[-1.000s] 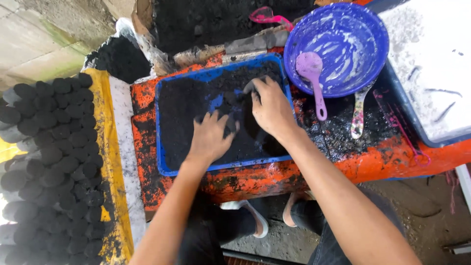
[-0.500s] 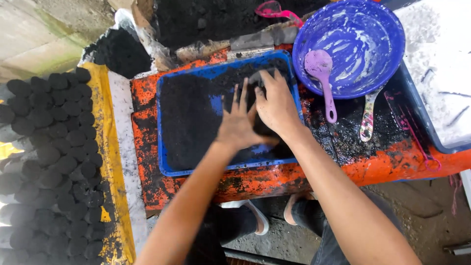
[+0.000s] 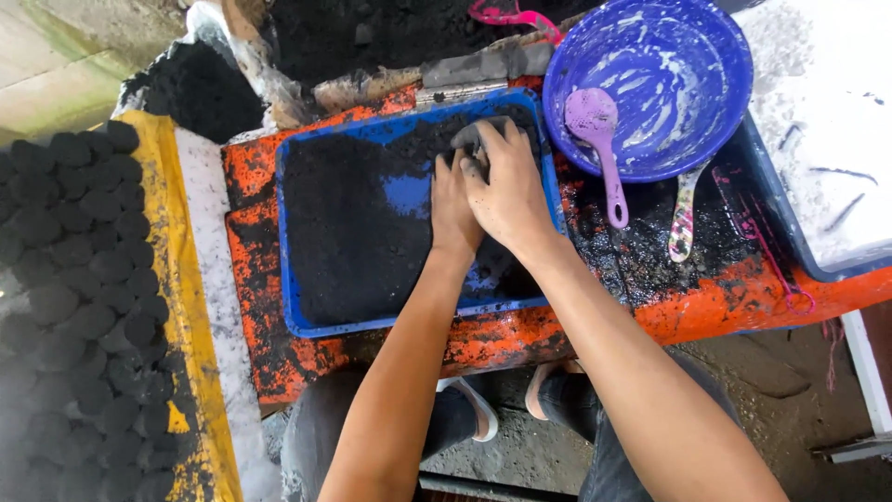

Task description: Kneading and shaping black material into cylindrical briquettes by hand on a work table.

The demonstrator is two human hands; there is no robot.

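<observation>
A blue tray (image 3: 295,307) holds a layer of black powder (image 3: 348,232) and rests on an orange table (image 3: 706,307). Both my hands are in the tray's far right part, pressed close together. My left hand (image 3: 451,209) lies flat on the powder, fingers pointing away from me. My right hand (image 3: 506,186) sits just right of it, partly over it, fingers curled around a dark grey lump (image 3: 472,139) of the powder. A bare blue patch (image 3: 409,193) shows to the left of the hands.
A blue bowl (image 3: 692,102) smeared white holds a lilac spoon (image 3: 604,149); a second spoon (image 3: 683,218) lies under its rim. White powder fills a tray (image 3: 836,121) at right. Rows of black balls (image 3: 74,288) sit on a yellow board at left. A black heap (image 3: 200,88) lies behind.
My left hand moved right across the powder to join the right hand, and both slid toward the tray's far right corner, gathering powder into a lump.
</observation>
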